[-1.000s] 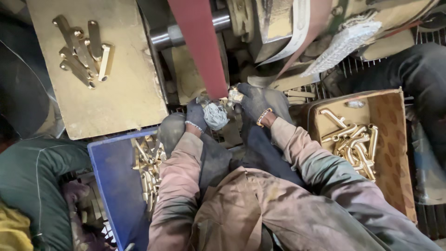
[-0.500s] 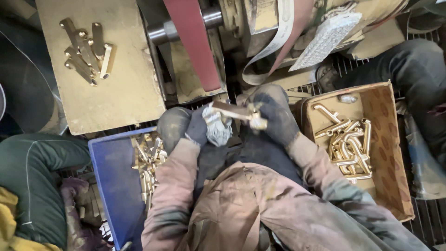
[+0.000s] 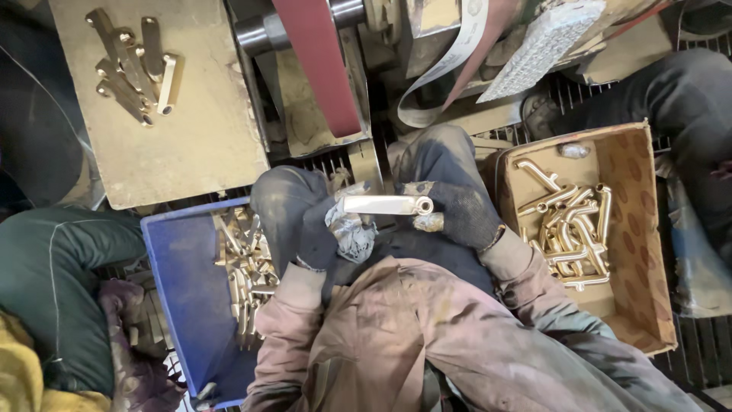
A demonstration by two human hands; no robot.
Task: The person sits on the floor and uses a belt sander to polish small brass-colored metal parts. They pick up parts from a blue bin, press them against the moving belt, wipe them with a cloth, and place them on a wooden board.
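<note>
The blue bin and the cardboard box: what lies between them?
In the head view, the person's knees and both gloved hands, left and right, holding a brass piece, lie between the blue bin and the cardboard box.

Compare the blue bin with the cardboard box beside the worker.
The blue bin is plastic and sits at the left hand side; the cardboard box is brown and sits right. The bin's brass parts look straighter, the box's brass tubes bent. Both are open-topped.
</note>
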